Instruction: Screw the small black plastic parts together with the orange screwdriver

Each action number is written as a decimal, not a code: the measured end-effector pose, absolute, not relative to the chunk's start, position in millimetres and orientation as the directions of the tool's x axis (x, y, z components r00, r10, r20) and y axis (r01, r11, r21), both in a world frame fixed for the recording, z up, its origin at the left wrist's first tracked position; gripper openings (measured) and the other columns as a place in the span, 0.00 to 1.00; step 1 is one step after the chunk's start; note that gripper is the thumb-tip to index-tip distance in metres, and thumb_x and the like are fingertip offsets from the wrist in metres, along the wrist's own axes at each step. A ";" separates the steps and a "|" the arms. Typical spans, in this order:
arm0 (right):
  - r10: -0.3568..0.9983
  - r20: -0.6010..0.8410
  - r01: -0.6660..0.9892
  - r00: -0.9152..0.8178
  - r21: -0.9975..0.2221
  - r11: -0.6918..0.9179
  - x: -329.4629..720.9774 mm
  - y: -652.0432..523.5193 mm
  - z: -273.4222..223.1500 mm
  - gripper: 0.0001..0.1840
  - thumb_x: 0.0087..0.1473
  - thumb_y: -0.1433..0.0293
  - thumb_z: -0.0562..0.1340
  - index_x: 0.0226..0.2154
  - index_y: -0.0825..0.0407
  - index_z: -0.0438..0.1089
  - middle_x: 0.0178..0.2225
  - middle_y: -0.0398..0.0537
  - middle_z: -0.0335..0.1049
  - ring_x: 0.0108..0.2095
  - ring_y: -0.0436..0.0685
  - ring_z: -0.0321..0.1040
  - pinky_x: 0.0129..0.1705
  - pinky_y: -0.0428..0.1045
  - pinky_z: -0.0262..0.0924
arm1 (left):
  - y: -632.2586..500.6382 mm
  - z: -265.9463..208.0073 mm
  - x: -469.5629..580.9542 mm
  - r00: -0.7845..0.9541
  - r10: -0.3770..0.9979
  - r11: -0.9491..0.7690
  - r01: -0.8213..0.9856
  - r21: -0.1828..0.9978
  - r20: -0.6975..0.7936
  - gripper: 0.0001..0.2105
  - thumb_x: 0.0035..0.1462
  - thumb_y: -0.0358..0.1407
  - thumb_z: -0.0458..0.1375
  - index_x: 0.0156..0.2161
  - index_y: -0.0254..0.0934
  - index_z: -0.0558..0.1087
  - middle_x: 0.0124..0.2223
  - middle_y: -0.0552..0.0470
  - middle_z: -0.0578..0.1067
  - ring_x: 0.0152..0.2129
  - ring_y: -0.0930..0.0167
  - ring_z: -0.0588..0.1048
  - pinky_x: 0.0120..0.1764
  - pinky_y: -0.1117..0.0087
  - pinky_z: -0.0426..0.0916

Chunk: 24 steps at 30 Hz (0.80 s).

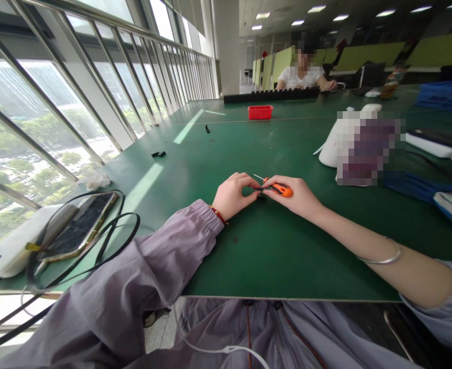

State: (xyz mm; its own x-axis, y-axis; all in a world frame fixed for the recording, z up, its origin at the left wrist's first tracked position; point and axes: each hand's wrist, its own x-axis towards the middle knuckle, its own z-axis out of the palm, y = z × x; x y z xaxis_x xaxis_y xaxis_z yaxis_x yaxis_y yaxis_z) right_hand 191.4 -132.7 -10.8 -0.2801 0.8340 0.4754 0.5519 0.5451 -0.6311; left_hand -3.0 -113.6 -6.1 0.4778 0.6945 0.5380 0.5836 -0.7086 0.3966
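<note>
Both my hands meet over the near middle of the green table (226,148). My right hand (293,193) is closed round an orange and black screwdriver (285,191), whose thin metal shaft points up and to the left. Between the fingertips of my left hand (234,192) is a small black part (261,189), pinched and mostly covered by fingers. The right fingertips touch or nearly touch this same part; which, I cannot tell. Further off on the table lie small black pieces, one pair (158,154) to the left and another piece (207,129) behind it.
A red tray (260,112) and a long black strip (272,95) are at the back, where a person (301,76) sits. On the left lie a phone (80,224) and looped black cables (130,215). A white container (331,141) and blue basket (447,96) stand right.
</note>
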 end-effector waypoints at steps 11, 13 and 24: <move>0.881 0.457 0.640 -0.124 -0.642 0.422 202.1 -124.1 -7.3 0.12 0.52 0.59 0.60 0.30 0.51 0.71 0.30 0.45 0.73 0.29 0.53 0.68 0.32 0.48 0.58 | -110.2 -10.3 -3.8 0.662 0.647 -0.754 0.484 0.443 0.378 0.03 0.51 0.34 0.59 0.32 0.39 0.76 0.43 0.52 0.77 0.41 0.69 0.74 0.48 0.67 0.68; 0.872 0.468 0.651 -0.141 -0.620 0.438 202.1 -124.3 -7.6 0.12 0.52 0.59 0.60 0.30 0.50 0.71 0.32 0.45 0.74 0.31 0.54 0.69 0.34 0.49 0.58 | -108.8 -9.1 -4.4 0.659 0.653 -0.753 0.509 0.417 0.373 0.04 0.51 0.33 0.59 0.32 0.39 0.76 0.39 0.52 0.77 0.38 0.70 0.75 0.46 0.68 0.69; 0.847 0.445 0.687 -0.291 -0.519 0.508 204.3 -125.5 -8.3 0.11 0.52 0.60 0.60 0.33 0.49 0.72 0.36 0.46 0.75 0.36 0.58 0.70 0.40 0.52 0.61 | -79.6 34.2 -85.8 0.117 0.908 -0.225 0.946 0.234 0.401 0.09 0.51 0.36 0.57 0.36 0.38 0.78 0.40 0.49 0.77 0.37 0.65 0.73 0.40 0.67 0.67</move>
State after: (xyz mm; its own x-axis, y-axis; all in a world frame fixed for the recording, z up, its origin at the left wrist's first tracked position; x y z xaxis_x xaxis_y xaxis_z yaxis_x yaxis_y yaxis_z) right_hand 204.3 -125.5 -8.3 -0.2908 0.8471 0.4447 0.6870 0.5084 -0.5192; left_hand -85.8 -79.6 34.2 0.1172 0.9084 0.4013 0.9457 -0.2254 0.2340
